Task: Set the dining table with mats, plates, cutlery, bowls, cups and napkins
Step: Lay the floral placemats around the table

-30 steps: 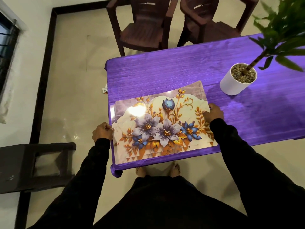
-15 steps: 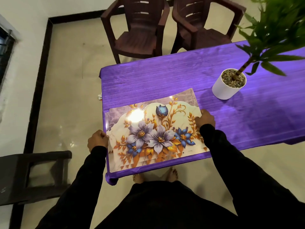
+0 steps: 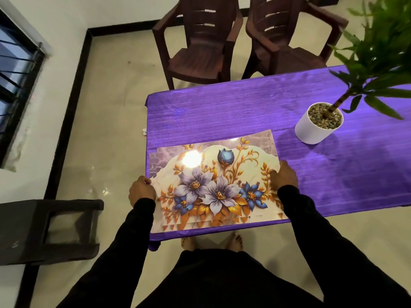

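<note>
Stack of floral mats point(image 3: 213, 185) lying flat on the near-left corner of the purple-clothed table point(image 3: 222, 112), gripped at both short ends exactly as a second ago. Several sheets fanned slightly apart, edges stepped along the near side and at the far-right corner. Left hand point(image 3: 142, 191) curled round the left end where it overhangs the table edge, fingers tucked under, thumb on top. Right hand point(image 3: 284, 176) clamped on the right end, thumb lying on the printed surface, fingers hidden beneath. No shift of the stack on the cloth since the earlier frames; only the view tipped, bringing more of the far side into sight. Glare spot on the mats just inboard of the left grip. Beyond the right grip and well apart, a white pot point(image 3: 318, 125) of pebbles holding a green plant point(image 3: 378, 63). Past the far table edge, two brown plastic chairs point(image 3: 200, 47). Left of the left grip, off the table, a dark stool point(image 3: 49, 227) on the tiled floor.
</note>
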